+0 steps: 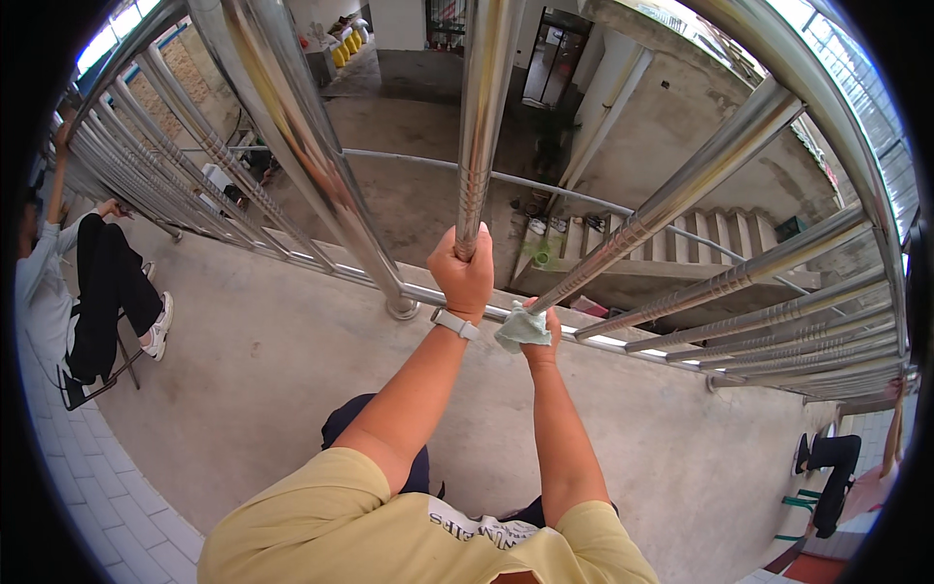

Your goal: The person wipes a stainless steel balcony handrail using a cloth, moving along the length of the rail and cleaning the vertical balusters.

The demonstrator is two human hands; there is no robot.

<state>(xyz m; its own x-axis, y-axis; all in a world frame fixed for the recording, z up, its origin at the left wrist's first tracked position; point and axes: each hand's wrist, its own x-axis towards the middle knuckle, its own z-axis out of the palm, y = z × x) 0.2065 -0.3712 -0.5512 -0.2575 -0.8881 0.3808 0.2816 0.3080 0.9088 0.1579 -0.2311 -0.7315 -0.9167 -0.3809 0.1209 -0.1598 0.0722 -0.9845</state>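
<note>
My left hand point(461, 282), with a pale watch point(455, 324) on its wrist, is closed round the lower part of an upright shiny metal railing bar point(477, 146). Just to the right, my right hand point(547, 341) is closed on a pale green cloth point(520, 329). The cloth lies against the foot of the neighbouring railing bar point(642, 226), close to the bottom rail point(428, 293). Some of my right fingers are hidden behind the cloth and bar.
A thick railing post point(302, 146) stands left of my hands. At the far left, a person in black trousers point(112, 292) sits by the railing; another person point(837, 467) is at the far right, beside a green-framed stool point(800, 508). Beyond the railing, concrete stairs point(700, 234) lie below.
</note>
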